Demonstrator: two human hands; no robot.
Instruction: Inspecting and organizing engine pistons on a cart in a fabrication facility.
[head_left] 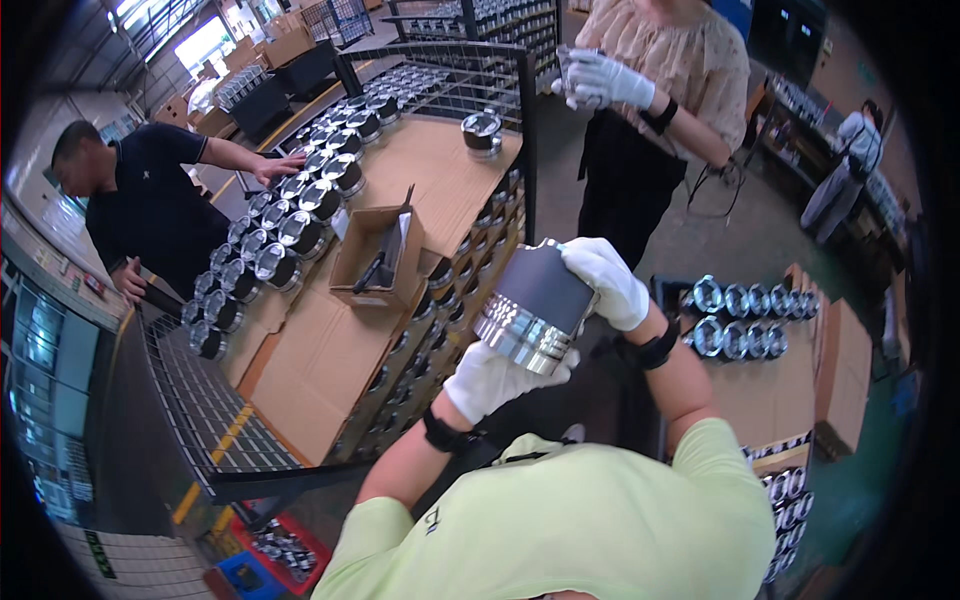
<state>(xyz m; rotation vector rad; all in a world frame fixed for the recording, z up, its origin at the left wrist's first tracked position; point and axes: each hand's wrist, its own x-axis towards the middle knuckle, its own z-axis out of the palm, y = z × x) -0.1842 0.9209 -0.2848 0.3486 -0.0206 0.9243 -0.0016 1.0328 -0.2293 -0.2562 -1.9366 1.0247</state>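
A large engine piston (540,285) with a dark grey skirt and a shiny grooved ring band is held tilted before my chest, its metal end toward me. My left hand (503,381), in a white glove, is closed under the shiny end. From the right, my right hand (608,283), also white-gloved, grips the dark skirt near its far edge. Both wrists wear black bands. To the left, rows of similar pistons (300,230) stand on cardboard (320,360) in a wire cage. A lone piston (482,132) stands at the cage's far corner.
An open cardboard box (368,297) with dark tools sits in the wire cage (200,420). Across stands a co-worker (665,90) with white gloves; another person (150,190) reaches over the pistons at left. More metal parts (735,302) line a cardboard-covered surface at right.
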